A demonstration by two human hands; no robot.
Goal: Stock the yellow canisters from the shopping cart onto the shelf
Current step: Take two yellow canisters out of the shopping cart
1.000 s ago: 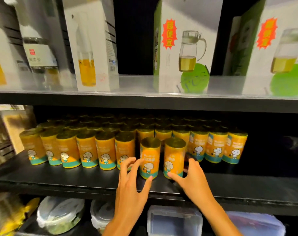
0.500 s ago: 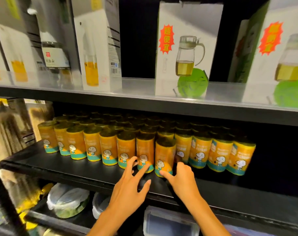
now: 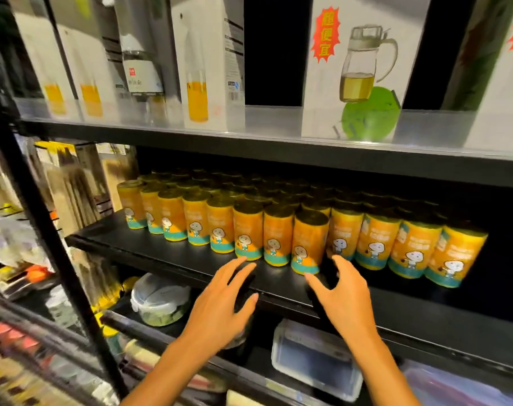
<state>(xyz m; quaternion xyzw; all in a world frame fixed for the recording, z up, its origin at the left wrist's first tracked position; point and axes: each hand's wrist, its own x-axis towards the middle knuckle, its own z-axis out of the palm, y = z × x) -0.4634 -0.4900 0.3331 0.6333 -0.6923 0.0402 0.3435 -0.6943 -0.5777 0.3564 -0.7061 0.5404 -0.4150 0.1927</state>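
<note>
Yellow canisters (image 3: 309, 243) now stand flush in the front row on the black shelf (image 3: 167, 253), pushed back from its edge. Left hand (image 3: 220, 306) and right hand (image 3: 344, 300) have withdrawn, fingers spread, empty; this pair looks stocked.

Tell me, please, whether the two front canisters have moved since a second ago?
Yes. The two canisters went back from the shelf edge into the front row; both hands are now off them.
</note>
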